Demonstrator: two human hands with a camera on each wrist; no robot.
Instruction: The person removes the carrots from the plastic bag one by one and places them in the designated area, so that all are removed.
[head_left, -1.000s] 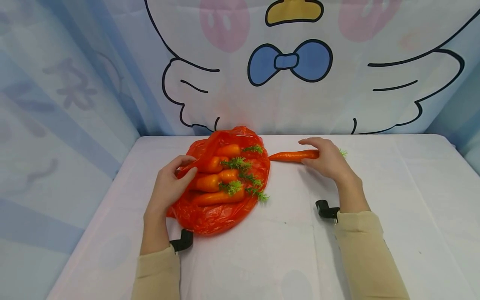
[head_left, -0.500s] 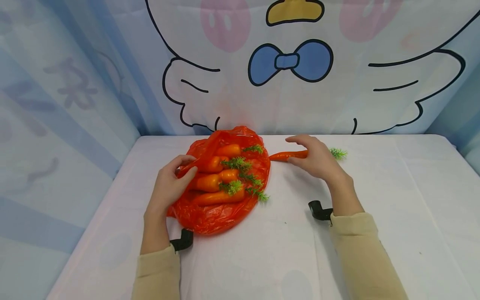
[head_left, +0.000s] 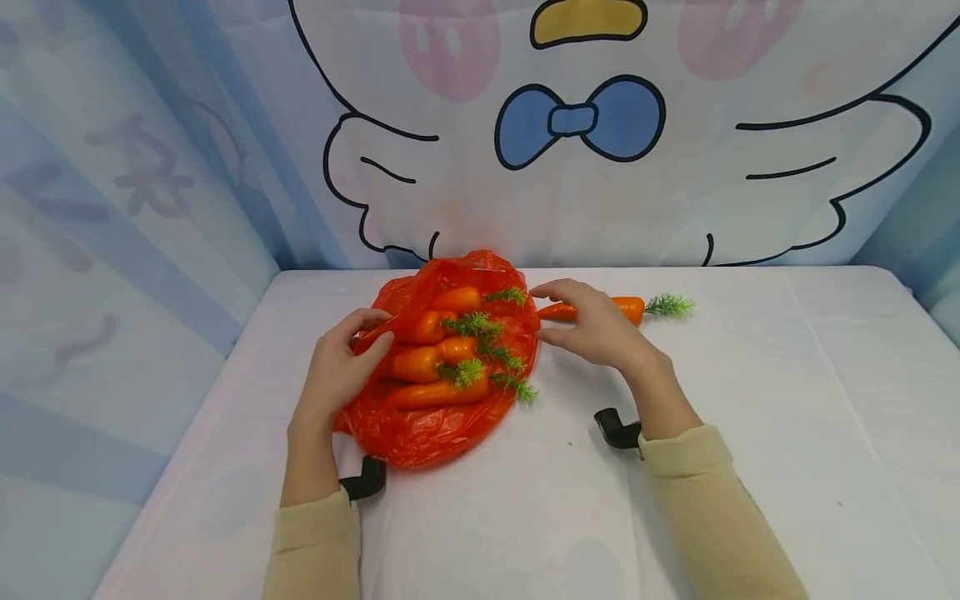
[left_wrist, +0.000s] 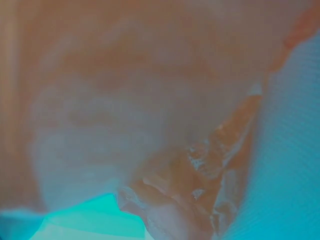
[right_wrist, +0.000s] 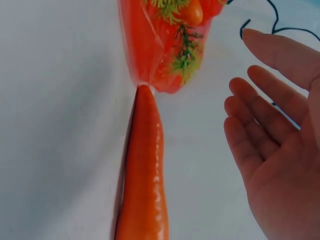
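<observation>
Diffuse light, soft shadows, left wrist view seemingly unfocused

White-covered table [head_left: 817, 400] before printed backdrop [head_left: 585, 212], 1 blue bow tie [head_left: 573, 120]; blue-white drape [head_left: 112, 283] at left.

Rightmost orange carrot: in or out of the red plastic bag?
Out: that orange carrot lies on the white tabletop, tip by the red plastic bag.

At the lower left of the head view is a plain beige left sleeve [head_left: 313, 546], its cuff creased across below a straight edge; a matching right sleeve [head_left: 720, 512] lies at lower right. A black elbow-shaped left wrist fitting [head_left: 369, 480] juts inward beside one cuff, and a similar right wrist fitting [head_left: 617, 430] beside the other. The left hand [head_left: 341, 362] and right hand [head_left: 596, 332] are bare.
</observation>
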